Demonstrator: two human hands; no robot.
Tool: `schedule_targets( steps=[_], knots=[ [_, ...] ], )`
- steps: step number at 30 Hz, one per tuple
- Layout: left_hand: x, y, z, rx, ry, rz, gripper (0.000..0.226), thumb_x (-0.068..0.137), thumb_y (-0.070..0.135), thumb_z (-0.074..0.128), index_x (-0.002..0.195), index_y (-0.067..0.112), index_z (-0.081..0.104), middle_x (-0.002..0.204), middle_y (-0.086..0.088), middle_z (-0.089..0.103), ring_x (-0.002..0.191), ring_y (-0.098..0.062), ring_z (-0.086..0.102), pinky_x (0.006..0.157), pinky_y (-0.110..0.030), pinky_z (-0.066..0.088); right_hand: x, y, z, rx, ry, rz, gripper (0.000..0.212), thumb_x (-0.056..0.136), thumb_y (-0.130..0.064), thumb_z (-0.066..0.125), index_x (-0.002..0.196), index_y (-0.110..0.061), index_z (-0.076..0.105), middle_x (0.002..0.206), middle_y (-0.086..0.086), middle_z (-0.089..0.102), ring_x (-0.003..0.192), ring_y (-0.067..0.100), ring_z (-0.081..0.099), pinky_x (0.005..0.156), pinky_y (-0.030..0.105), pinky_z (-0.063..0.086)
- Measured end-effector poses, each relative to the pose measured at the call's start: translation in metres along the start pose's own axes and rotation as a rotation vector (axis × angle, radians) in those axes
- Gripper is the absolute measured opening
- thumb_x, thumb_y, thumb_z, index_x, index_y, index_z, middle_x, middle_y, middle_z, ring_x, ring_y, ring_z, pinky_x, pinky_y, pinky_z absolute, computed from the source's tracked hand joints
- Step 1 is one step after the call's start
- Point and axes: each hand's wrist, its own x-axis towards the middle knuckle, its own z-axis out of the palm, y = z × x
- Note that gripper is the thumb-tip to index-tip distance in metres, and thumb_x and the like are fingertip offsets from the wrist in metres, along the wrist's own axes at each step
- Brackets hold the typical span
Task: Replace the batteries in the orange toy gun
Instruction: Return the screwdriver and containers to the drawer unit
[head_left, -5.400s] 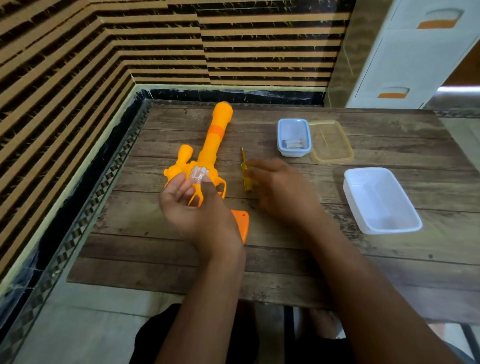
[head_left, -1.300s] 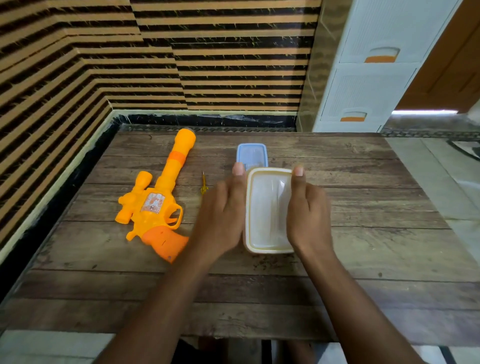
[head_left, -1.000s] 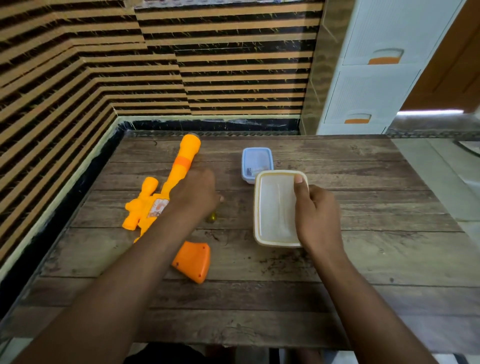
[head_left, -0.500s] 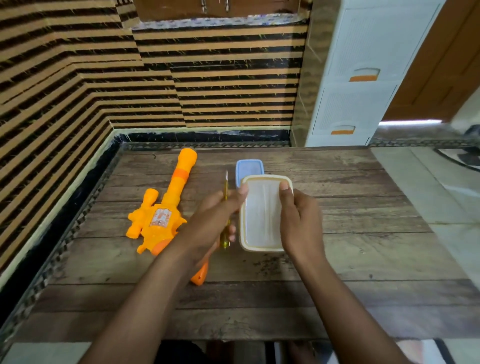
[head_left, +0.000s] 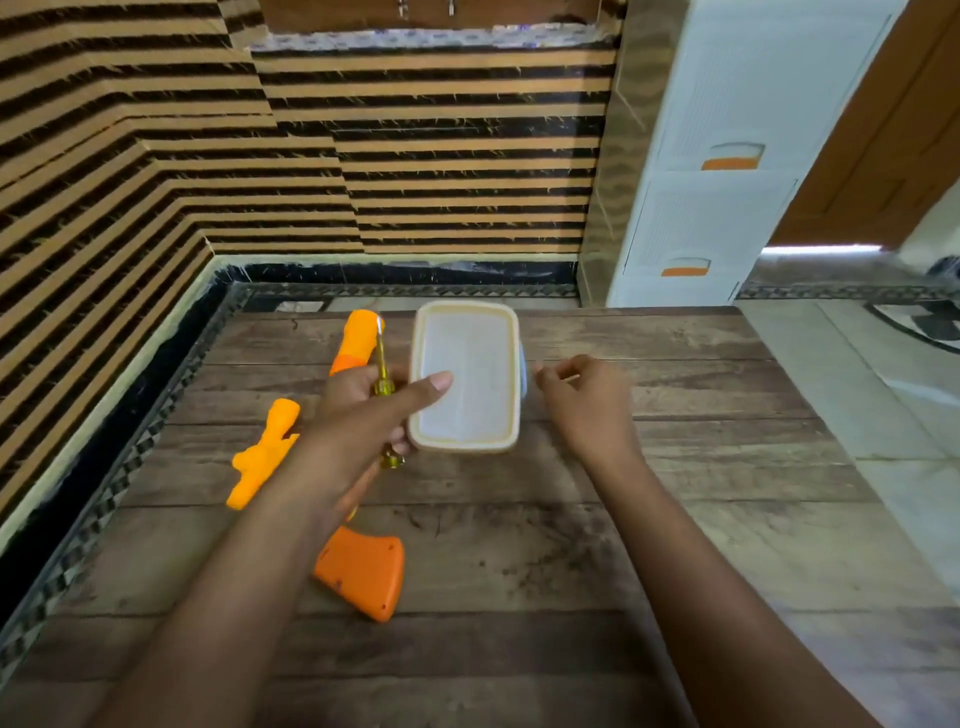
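Toy gun (head_left: 363, 569) lies partly under left hand (head_left: 363, 410) (gripping screwdriver (head_left: 383, 371), seemingly container (head_left: 472, 364) too); right hand (head_left: 587, 405) loose, empty.

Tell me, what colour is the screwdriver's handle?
See-through yellow. The screwdriver, held in the left hand, shows best in the head view.
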Motion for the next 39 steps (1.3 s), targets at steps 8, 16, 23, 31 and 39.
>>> schedule_targets(
  steps=[8,16,23,31,39],
  knots=[
    [0.071,0.02,-0.001,0.003,0.046,-0.116,0.026,0.089,0.014,0.075,0.106,-0.005,0.07,0.052,0.001,0.06,0.035,-0.003,0.038,0.036,-0.017,0.033,0.057,0.015,0.045,-0.205,-0.168,0.083,0.036,0.093,-0.04,0.071,0.073,-0.01,0.066,0.079,0.014,0.071,0.085,0.034,0.068,0.08,0.048,0.057],
    [0.059,0.136,0.015,0.055,0.136,-0.259,0.023,0.088,0.013,0.078,0.1,-0.006,0.071,0.057,-0.009,0.058,0.034,-0.006,0.037,0.037,-0.016,0.031,0.059,-0.074,-0.047,0.192,-0.143,0.369,0.038,0.091,-0.042,0.07,0.077,-0.01,0.055,0.078,0.02,0.067,0.08,0.039,0.072,0.072,0.062,0.06],
    [0.03,0.281,0.049,0.023,0.098,-0.302,0.031,0.089,0.024,0.078,0.099,-0.004,0.072,0.065,-0.014,0.054,0.041,-0.012,0.038,0.042,-0.021,0.034,0.057,-0.214,-0.178,0.382,-0.135,0.324,0.012,0.101,-0.022,0.067,0.107,-0.016,0.059,0.088,0.006,0.08,0.082,0.018,0.078,0.076,0.05,0.063],
    [-0.001,0.392,0.085,0.044,0.033,-0.27,0.024,0.09,0.027,0.078,0.094,0.004,0.075,0.062,-0.008,0.059,0.045,-0.013,0.042,0.047,-0.025,0.035,0.056,-0.321,-0.264,0.389,-0.046,0.3,0.014,0.104,-0.028,0.063,0.117,-0.024,0.064,0.09,-0.002,0.079,0.086,0.018,0.077,0.083,0.058,0.062],
    [-0.012,0.439,0.083,0.005,0.011,-0.259,0.03,0.085,0.031,0.082,0.097,0.005,0.075,0.072,-0.015,0.059,0.047,-0.014,0.044,0.048,-0.026,0.037,0.059,-0.373,-0.293,0.445,0.066,0.26,0.02,0.101,-0.026,0.066,0.121,-0.022,0.069,0.093,-0.002,0.081,0.09,0.018,0.078,0.083,0.05,0.064]
  ],
)
